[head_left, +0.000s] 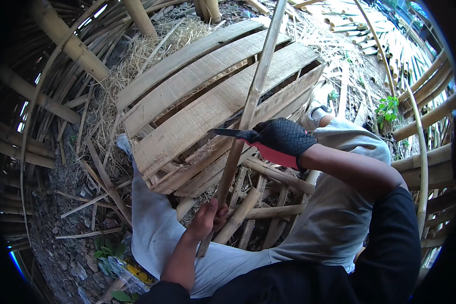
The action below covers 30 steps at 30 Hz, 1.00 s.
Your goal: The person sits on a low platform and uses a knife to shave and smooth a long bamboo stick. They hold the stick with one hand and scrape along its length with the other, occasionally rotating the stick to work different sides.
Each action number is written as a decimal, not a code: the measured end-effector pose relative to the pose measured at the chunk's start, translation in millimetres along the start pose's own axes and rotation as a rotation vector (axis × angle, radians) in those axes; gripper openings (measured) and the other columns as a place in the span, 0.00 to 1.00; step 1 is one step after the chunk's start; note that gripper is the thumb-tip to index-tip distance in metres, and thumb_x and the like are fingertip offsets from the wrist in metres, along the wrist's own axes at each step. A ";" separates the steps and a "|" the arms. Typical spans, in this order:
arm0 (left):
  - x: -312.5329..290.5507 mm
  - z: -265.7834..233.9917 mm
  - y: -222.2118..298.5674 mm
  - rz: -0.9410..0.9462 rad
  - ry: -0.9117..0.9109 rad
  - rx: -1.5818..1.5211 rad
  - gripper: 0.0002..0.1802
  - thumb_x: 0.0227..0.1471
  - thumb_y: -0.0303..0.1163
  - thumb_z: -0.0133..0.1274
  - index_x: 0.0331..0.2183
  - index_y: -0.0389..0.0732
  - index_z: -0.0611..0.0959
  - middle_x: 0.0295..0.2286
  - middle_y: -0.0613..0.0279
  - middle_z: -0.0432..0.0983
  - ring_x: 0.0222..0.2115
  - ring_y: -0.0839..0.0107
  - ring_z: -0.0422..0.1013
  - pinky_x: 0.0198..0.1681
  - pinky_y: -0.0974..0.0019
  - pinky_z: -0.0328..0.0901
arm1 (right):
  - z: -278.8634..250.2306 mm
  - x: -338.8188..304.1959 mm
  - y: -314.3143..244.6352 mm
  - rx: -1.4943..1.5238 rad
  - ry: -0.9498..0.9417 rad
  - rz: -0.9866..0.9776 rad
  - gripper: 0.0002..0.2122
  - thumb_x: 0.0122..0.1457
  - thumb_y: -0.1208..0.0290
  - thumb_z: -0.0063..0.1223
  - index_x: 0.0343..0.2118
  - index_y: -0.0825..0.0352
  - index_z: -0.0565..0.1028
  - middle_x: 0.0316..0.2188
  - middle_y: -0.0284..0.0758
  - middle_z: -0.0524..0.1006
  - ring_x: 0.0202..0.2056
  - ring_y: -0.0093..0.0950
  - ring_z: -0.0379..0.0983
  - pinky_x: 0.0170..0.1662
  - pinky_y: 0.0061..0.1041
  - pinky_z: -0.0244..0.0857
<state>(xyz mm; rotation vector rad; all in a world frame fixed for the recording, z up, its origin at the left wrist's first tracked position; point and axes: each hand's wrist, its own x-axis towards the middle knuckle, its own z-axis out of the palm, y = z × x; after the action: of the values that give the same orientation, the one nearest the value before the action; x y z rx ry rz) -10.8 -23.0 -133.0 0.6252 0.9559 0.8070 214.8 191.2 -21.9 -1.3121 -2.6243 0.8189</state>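
Gripping a bamboo strip [261, 76], its top cut off: left fingers [213, 205]; gloved right fingers [274, 133] around a partly hidden knife [226, 132]

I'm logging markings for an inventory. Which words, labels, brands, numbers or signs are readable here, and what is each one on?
None: no text can be read anywhere in this view.
Knife, gloved right hand, bamboo strip and slatted wooden crate: no lettering that I can make out.
Crumpled plastic at lower left: too small and blurred to tell whether it is printed.
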 end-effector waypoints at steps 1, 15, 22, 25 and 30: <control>-2.4 0.7 2.5 -0.005 -0.022 -0.062 0.31 0.64 0.62 0.33 0.29 0.43 0.69 0.15 0.78 0.52 0.14 0.85 0.46 0.18 0.76 0.43 | -8.8 2.8 3.4 -0.017 0.016 -0.027 0.19 0.63 0.54 0.48 0.38 0.67 0.80 0.30 0.48 0.80 0.36 0.45 0.78 0.41 0.37 0.71; -49.7 -1.2 35.4 0.236 0.049 -0.026 0.35 0.59 0.66 0.42 0.35 0.38 0.70 0.19 0.74 0.54 0.15 0.85 0.49 0.18 0.78 0.46 | -64.8 0.6 0.6 -0.156 0.081 -0.235 0.12 0.60 0.59 0.59 0.36 0.64 0.80 0.26 0.41 0.79 0.29 0.35 0.78 0.35 0.31 0.70; -41.0 -15.5 28.2 0.470 0.127 -0.026 0.34 0.59 0.66 0.42 0.36 0.39 0.69 0.19 0.72 0.53 0.14 0.82 0.50 0.17 0.74 0.47 | -49.2 8.8 -1.9 -0.177 0.051 -0.308 0.15 0.59 0.52 0.58 0.33 0.60 0.81 0.25 0.39 0.80 0.29 0.39 0.78 0.35 0.35 0.71; -37.5 -15.6 28.1 0.519 0.150 -0.027 0.32 0.60 0.64 0.41 0.35 0.40 0.69 0.17 0.72 0.52 0.11 0.82 0.49 0.15 0.73 0.46 | -40.6 13.3 1.7 -0.409 -0.079 -0.409 0.18 0.62 0.48 0.50 0.36 0.59 0.82 0.30 0.38 0.81 0.33 0.39 0.79 0.39 0.35 0.72; -34.4 -17.7 28.8 0.495 0.159 -0.056 0.32 0.60 0.64 0.42 0.35 0.40 0.69 0.17 0.72 0.53 0.11 0.84 0.50 0.14 0.75 0.46 | -46.4 12.0 -4.7 -0.395 -0.294 -0.338 0.20 0.62 0.46 0.48 0.38 0.59 0.82 0.32 0.38 0.82 0.36 0.38 0.80 0.40 0.36 0.72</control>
<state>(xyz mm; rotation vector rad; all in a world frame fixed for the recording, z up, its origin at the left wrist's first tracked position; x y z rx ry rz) -47.2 -33.1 -103.0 0.7699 0.9298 1.3345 218.4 217.7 18.2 -0.8116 -3.2430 0.4878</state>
